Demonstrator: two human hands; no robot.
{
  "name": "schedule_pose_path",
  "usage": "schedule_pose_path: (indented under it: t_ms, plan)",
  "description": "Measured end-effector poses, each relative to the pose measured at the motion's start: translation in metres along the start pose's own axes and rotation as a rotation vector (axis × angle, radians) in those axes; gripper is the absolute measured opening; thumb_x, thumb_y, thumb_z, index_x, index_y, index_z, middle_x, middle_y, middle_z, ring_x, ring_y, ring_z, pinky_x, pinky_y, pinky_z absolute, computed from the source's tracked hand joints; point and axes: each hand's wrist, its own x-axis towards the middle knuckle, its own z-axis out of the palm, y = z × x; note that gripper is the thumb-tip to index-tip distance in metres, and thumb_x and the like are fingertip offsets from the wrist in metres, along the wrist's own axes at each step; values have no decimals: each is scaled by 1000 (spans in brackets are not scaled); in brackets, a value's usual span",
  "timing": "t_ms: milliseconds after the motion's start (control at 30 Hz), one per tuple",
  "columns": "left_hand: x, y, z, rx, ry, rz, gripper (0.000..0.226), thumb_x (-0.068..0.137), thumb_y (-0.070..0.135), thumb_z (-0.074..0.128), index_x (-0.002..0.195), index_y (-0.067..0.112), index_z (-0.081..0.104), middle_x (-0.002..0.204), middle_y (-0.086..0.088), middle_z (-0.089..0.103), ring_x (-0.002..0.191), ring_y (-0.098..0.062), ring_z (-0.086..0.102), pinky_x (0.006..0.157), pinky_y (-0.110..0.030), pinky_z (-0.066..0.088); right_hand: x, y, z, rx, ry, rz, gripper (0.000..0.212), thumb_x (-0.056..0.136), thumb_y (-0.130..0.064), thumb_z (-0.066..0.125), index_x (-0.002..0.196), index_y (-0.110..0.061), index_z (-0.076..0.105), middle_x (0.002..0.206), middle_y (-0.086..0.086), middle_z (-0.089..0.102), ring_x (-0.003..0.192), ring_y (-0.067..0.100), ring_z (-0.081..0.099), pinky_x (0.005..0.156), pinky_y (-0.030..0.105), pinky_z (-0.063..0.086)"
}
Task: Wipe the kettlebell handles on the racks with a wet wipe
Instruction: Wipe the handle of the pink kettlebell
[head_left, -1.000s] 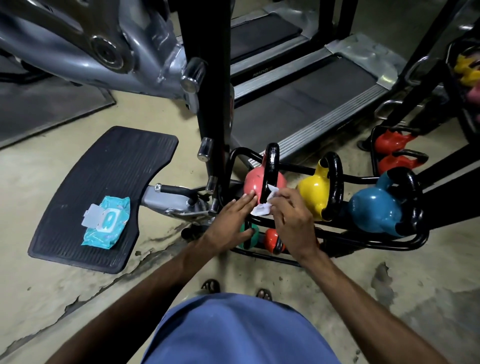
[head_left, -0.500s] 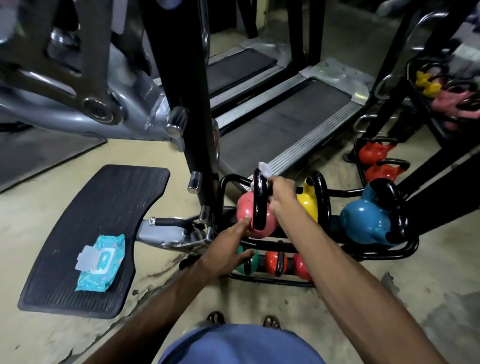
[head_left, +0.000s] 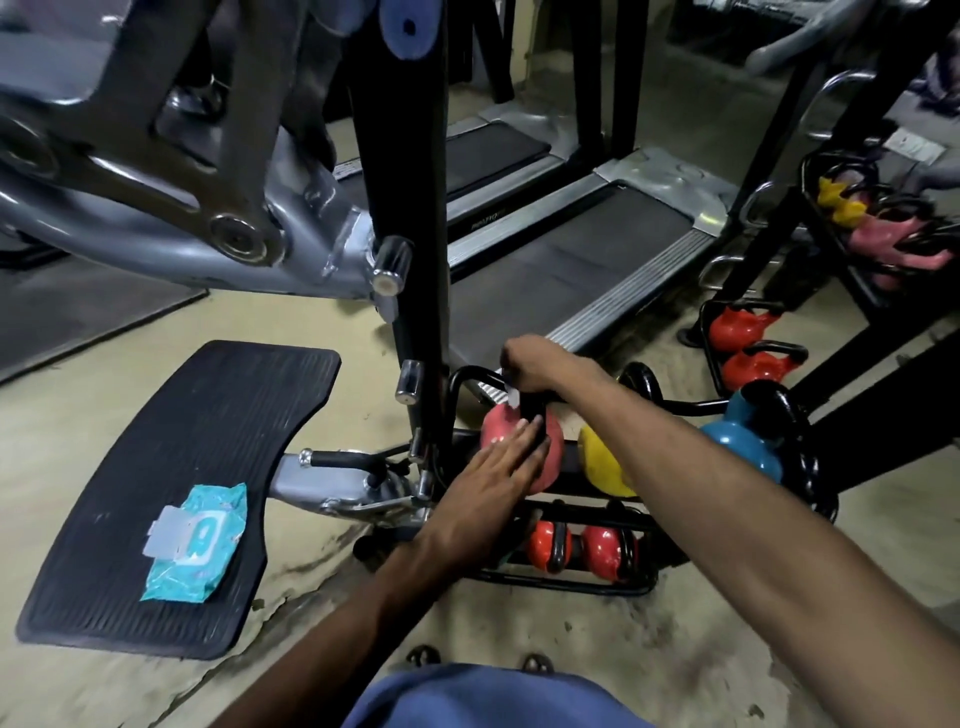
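Stood low on the floor beside a treadmill (head_left: 561, 260): black kettlebell rack (head_left: 597, 584), holding pink kettlebell (head_left: 501, 423), yellow kettlebell (head_left: 602, 462) and blue kettlebell (head_left: 743, 447) on top. Lay on black rubber mat (head_left: 171, 467): teal wet wipe pack (head_left: 200, 540). Rested flat, fingers spread open, against the pink bell's body: left hand (head_left: 498, 467). Clamped over the top of its black handle (head_left: 530, 410): right hand (head_left: 540, 361), pinching a white wet wipe (head_left: 511, 399).

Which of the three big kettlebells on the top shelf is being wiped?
The pink kettlebell, leftmost. The right hand presses a wipe on its handle; the left hand steadies it. Yellow and blue sit untouched.
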Motion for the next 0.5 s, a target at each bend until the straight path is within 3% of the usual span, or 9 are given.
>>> schedule_pose_path:
  t_ms: [133, 333, 500]
  plan:
    - [0, -5, 2, -13, -1, 8, 90, 93, 30, 68, 164, 17, 14, 172, -3, -5, 159, -15, -4, 128, -40, 18, -9, -10, -9, -156, -81, -59, 27, 90, -24, 58, 108, -10, 72, 113, 14, 71, 108, 34, 67, 75, 34, 51]
    - [2, -4, -7, -77, -12, 12, 81, 98, 36, 60, 164, 15, 18, 173, -3, -1, 159, -16, -2, 127, -41, 19, -8, -5, -6, -98, 120, 52, 24, 89, -22, 61, 105, -8, 73, 111, 17, 71, 106, 37, 68, 80, 39, 55]
    - [1, -4, -14, -86, -11, 32, 83, 94, 32, 63, 162, 12, 22, 172, -8, 6, 159, -21, 8, 126, -40, 23, 5, -19, -13, -100, 73, 122, 29, 90, -15, 64, 117, -7, 69, 120, 16, 69, 113, 33, 66, 84, 38, 54]
